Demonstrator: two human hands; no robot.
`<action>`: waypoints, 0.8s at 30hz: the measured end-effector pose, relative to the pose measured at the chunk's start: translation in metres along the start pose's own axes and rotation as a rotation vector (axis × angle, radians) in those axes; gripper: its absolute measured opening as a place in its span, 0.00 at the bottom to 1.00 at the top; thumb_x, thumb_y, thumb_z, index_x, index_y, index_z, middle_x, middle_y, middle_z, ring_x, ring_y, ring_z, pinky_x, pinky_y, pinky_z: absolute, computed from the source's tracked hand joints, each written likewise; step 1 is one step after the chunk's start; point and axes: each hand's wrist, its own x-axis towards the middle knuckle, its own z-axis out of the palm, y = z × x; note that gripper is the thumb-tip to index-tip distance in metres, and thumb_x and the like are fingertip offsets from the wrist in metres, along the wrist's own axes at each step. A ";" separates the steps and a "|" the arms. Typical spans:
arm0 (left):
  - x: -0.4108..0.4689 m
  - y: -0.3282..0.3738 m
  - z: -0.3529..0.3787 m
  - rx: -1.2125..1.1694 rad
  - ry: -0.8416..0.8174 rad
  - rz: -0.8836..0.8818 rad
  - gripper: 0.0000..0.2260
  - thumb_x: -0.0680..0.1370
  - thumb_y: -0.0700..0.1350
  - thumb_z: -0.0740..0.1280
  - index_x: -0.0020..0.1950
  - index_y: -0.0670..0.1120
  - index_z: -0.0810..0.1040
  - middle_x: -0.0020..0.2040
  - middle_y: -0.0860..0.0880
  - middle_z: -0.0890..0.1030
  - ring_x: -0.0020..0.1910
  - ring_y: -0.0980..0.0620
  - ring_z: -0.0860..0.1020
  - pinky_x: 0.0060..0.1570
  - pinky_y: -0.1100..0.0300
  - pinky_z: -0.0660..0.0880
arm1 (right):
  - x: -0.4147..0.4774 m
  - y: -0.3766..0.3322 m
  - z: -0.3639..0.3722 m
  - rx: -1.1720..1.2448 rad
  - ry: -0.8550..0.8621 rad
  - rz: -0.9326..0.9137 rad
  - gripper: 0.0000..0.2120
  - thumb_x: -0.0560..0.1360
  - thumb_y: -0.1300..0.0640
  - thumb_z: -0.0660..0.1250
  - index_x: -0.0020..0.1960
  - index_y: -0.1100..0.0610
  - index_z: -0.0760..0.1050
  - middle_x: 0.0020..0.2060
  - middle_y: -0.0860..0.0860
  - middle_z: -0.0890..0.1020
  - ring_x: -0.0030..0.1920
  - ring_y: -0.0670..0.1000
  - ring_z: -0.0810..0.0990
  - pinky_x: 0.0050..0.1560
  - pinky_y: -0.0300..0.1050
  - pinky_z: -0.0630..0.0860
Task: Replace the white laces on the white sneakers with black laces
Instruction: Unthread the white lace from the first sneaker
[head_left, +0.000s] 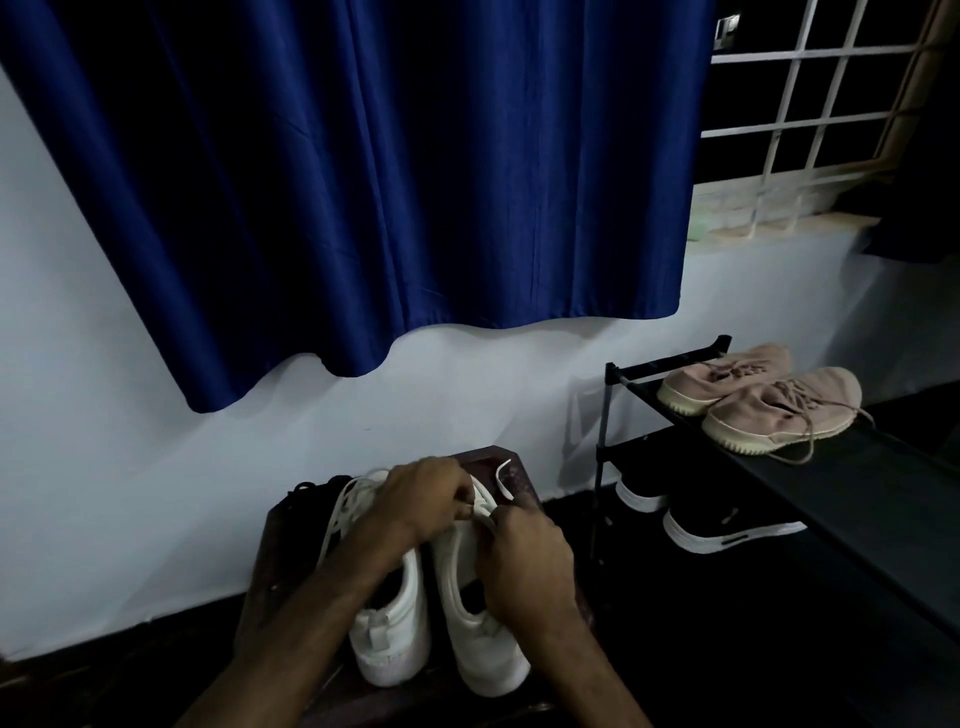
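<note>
Head view: my left hand (423, 501) and right hand (527, 564) both pinch the white lace (482, 512) between them; I judge unlacing underway; next pull needs slack.

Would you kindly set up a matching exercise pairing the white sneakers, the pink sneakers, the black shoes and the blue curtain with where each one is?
Things:
1. white sneakers
2. pink sneakers
3. black shoes
4. curtain

Places:
A. on the top shelf of the rack
B. hanging in front of the wall
C. on the dark stool
D. under the rack's top shelf

Pairs: 1-C, 2-A, 3-D, 4-B
</note>
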 end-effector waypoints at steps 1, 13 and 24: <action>0.003 0.003 0.003 0.030 0.007 -0.026 0.08 0.74 0.52 0.70 0.52 0.54 0.82 0.55 0.54 0.81 0.56 0.51 0.78 0.54 0.58 0.71 | 0.000 0.000 0.000 -0.007 -0.003 -0.002 0.10 0.77 0.54 0.58 0.49 0.55 0.76 0.65 0.50 0.72 0.54 0.57 0.79 0.46 0.48 0.73; -0.012 -0.074 -0.044 0.258 0.363 -0.508 0.12 0.76 0.40 0.64 0.60 0.45 0.75 0.58 0.45 0.76 0.55 0.45 0.77 0.47 0.53 0.73 | -0.001 0.002 0.002 -0.021 0.054 0.001 0.12 0.78 0.54 0.56 0.51 0.56 0.77 0.56 0.52 0.77 0.52 0.57 0.79 0.45 0.49 0.74; 0.004 0.004 -0.004 -0.022 -0.007 -0.051 0.11 0.72 0.52 0.73 0.53 0.55 0.83 0.55 0.55 0.82 0.57 0.51 0.79 0.56 0.59 0.72 | -0.001 0.002 0.000 -0.006 0.035 -0.006 0.11 0.77 0.55 0.56 0.51 0.55 0.76 0.55 0.51 0.76 0.52 0.56 0.78 0.45 0.48 0.73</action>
